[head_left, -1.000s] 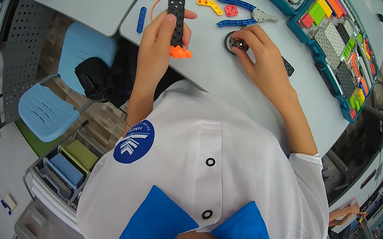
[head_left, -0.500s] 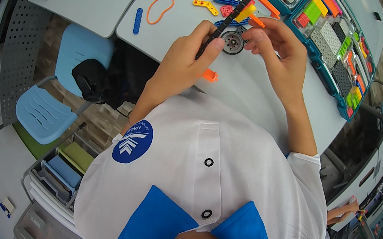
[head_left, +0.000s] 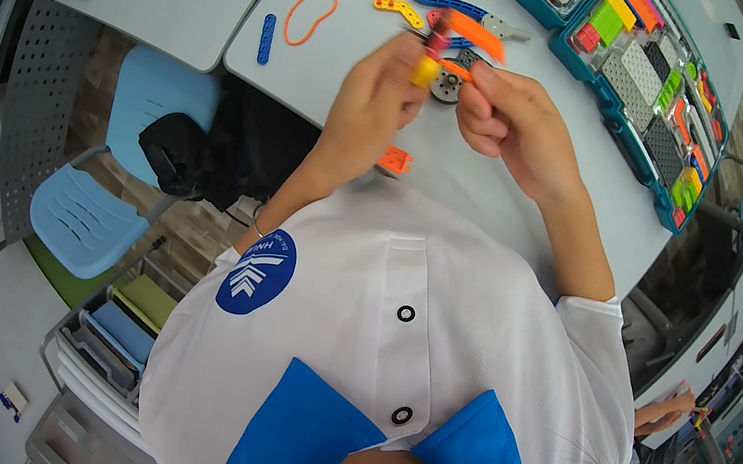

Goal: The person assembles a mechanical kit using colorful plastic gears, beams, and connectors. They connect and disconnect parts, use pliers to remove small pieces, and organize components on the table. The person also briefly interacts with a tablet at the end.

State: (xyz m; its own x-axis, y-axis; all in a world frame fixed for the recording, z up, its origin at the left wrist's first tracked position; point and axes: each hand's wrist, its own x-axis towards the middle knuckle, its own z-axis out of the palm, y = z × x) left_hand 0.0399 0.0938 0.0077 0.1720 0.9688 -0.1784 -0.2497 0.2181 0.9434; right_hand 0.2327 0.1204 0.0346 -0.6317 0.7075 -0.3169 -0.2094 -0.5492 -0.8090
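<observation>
My left hand point(head_left: 371, 89) grips a plastic building-piece assembly with a yellow part point(head_left: 426, 71) and a broad orange strip point(head_left: 475, 36); motion blurs it somewhat. The thumb and forefinger of my right hand point(head_left: 521, 129) pinch a thin orange piece point(head_left: 456, 69) on the assembly's right side. Just behind my fingers a grey wheel with a black tyre point(head_left: 444, 89) lies on the table, partly covered. An orange bracket point(head_left: 395, 159) rests close to my left wrist, near the table edge.
A teal case point(head_left: 601, 94) of sorted coloured parts stands at the right. Beyond my hands lie a blue-handled plier-like tool point(head_left: 504, 27), a yellow angled beam point(head_left: 399, 10) and several small parts. An orange rubber band point(head_left: 310, 17) and a blue beam point(head_left: 267, 40) lie left.
My left hand has turned the assembly, so its long black beam is mostly out of sight and the orange strip shows. My right hand has lowered and closed on the thin orange piece.
</observation>
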